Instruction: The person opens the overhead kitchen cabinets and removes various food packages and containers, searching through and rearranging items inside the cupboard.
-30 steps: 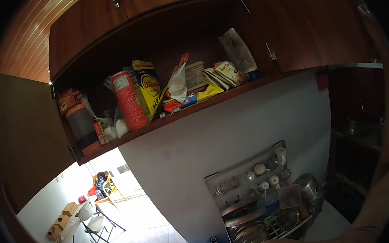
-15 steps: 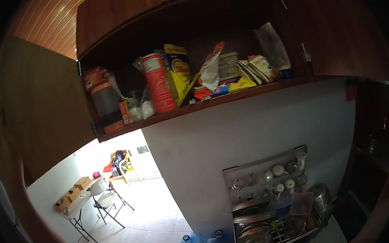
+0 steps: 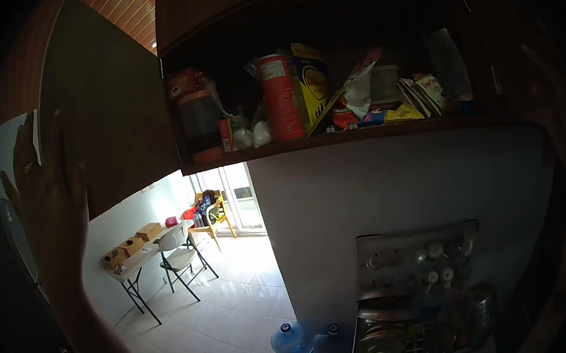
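Note:
My left hand (image 3: 50,176) is raised at the left, fingers stretched and spread along the edge of the open left cupboard door (image 3: 105,117). A ring shows on one of its fingers. At the far right my right hand (image 3: 547,92) is raised in deep shadow by the open right door. Its fingers look stretched out, though much of it is dark. Between the doors, the cupboard shelf holds a dark jar with an orange lid (image 3: 202,126), a red canister (image 3: 280,98), a yellow packet (image 3: 311,83), a white bag (image 3: 360,92) and several sachets (image 3: 425,94).
Below at the right are a dish rack (image 3: 416,344) and a wall rack of cups (image 3: 426,255). Blue water bottles (image 3: 293,346) stand on the floor. Further back are a folding chair (image 3: 178,253), a narrow table with cardboard boxes (image 3: 130,245) and a wooden chair (image 3: 217,224).
The view has turned left, so the cupboard sits further right. My left hand has come into view against the left door, and my right hand now shows by the right door.

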A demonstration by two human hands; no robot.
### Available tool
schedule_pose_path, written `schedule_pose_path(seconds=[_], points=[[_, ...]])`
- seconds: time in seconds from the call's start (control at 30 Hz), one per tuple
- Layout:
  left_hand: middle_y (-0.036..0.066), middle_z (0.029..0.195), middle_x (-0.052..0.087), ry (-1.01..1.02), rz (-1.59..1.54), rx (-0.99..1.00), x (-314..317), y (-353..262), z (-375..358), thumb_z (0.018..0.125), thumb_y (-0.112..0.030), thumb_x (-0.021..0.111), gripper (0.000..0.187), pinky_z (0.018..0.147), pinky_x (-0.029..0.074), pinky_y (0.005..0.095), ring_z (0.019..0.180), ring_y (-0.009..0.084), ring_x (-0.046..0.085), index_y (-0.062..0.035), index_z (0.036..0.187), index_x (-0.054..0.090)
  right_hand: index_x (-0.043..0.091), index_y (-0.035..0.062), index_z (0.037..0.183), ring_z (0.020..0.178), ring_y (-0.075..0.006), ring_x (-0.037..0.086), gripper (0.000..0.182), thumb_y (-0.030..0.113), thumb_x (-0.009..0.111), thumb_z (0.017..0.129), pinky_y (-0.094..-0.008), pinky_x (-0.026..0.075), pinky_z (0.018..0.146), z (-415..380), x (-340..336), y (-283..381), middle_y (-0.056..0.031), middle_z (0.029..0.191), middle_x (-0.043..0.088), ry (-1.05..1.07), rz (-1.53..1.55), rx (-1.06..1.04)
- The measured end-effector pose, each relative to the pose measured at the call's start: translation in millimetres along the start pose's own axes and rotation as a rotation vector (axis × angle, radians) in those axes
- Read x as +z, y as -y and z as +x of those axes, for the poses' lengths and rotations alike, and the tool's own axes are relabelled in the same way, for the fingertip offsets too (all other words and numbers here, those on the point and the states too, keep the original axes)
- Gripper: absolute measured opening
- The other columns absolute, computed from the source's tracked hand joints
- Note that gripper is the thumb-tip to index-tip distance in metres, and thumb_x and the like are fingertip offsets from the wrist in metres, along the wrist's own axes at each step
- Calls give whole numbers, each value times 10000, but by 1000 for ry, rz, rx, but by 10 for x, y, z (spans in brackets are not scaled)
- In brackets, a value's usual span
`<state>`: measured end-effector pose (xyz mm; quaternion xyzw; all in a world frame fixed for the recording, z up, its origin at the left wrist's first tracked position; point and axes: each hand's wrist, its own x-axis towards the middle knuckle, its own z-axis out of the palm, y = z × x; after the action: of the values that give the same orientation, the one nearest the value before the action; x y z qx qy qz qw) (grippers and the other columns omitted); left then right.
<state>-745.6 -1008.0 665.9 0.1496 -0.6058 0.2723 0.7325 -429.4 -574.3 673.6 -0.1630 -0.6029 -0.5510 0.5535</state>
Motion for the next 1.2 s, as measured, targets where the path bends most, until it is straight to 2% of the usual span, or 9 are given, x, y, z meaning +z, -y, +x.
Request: schedule_pose_path(seconds=[0.17, 0.43, 0.53, 0.63, 0.67, 0.8, 0.93, 1.07, 1.2], points=[[52, 1387, 254, 79, -13, -3, -42, 27, -69, 899, -481, 190, 509, 1037, 177, 513, 1272, 213, 265, -247, 1345, 259, 479, 91, 1159, 924, -203, 540, 411, 49, 581, 764, -313, 458, 710, 29, 219, 605, -80, 1033, 551, 100, 547, 296], [66, 1380, 274, -45, -274, 67, -366, 81, -343, 890, -427, 316, 491, 1016, 233, 513, 1274, 252, 259, -234, 1341, 279, 491, 97, 1183, 1134, -266, 451, 472, 111, 644, 737, -371, 431, 876, -1, 23, 865, -105, 1290, 406, 432, 264, 57], [79, 1365, 293, -172, -518, 106, -732, 51, -636, 887, -418, 333, 468, 1004, 261, 512, 1281, 279, 238, -204, 1303, 347, 480, 122, 1207, 1103, -250, 482, 550, 170, 693, 702, -354, 430, 875, -153, 165, 725, -94, 1230, 474, 585, 809, -88], [116, 1070, 531, -554, -1874, 173, -900, -322, -1117, 838, -172, 443, 278, 828, 428, 384, 978, 244, 519, -112, 1095, 529, 491, 142, 1203, 1060, -229, 506, 559, 233, 705, 694, -347, 422, 884, -203, 326, 799, -84, 1162, 523, 1198, 1473, -10], [100, 912, 571, -241, -2245, 293, -852, -318, -1418, 790, -115, 527, 168, 758, 466, 394, 885, 246, 553, -132, 942, 596, 509, 138, 1183, 1015, -214, 534, 532, 238, 702, 698, -340, 432, 865, -288, 426, 883, -83, 1138, 536, 1367, 1585, 62], [102, 884, 589, 304, -1818, 809, -904, -1011, -1750, 709, -59, 599, 212, 758, 463, 352, 837, 271, 566, -90, 919, 609, 528, 103, 1149, 898, -164, 577, 474, 217, 687, 716, -319, 467, 778, -418, 632, 1069, -83, 1081, 559, 1146, 738, -213], [116, 913, 593, 577, -2087, 475, -941, -1205, -1840, 693, -2, 594, 253, 784, 452, 343, 889, 276, 562, -46, 942, 596, 514, 58, 1137, 872, -184, 583, 425, 137, 635, 737, -326, 480, 721, -234, 952, 920, -114, 995, 575, 828, 997, 488], [132, 963, 581, 668, -2248, 426, -1075, -1413, -1842, 682, 39, 586, 307, 801, 445, 349, 949, 277, 546, -19, 983, 574, 398, 40, 1215, 1033, -296, 497, 526, 116, 608, 739, -367, 433, 848, -238, 1872, 707, -176, 1183, 439, 153, 676, 491], [139, 1008, 563, 784, -2403, 443, -1250, -1687, -1907, 682, 52, 582, 339, 813, 437, 338, 958, 257, 540, -10, 1014, 557, 353, 74, 1245, 1108, -318, 428, 601, 131, 627, 713, -383, 383, 915, -47, 2322, 600, -194, 1285, 325, 306, 606, 644]])
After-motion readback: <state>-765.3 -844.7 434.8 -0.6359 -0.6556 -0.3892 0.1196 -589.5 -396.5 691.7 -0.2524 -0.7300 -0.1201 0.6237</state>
